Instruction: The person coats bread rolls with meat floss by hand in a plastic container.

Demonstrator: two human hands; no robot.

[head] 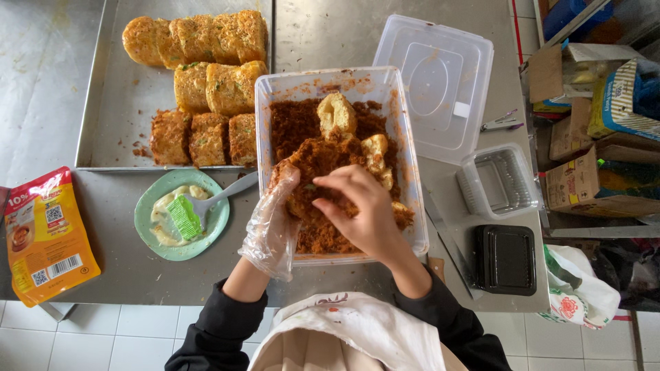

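A clear plastic tub (405,148) on the steel table holds brown shredded floss and a few pale bread rolls (336,113). My left hand (273,223), in a loose clear plastic glove, cups a floss-covered roll (313,172) at the tub's near left side. My bare right hand (361,209) presses floss onto that same roll from the right. Both hands are inside the tub, fingers curled around the roll.
A steel tray (117,103) at the back left carries several coated rolls (206,82). A green plate (148,230) with cream and a green brush (189,213) sits left of the tub. A yellow packet (45,237), the tub lid (436,86), small containers (502,182) and boxes (598,185) surround it.
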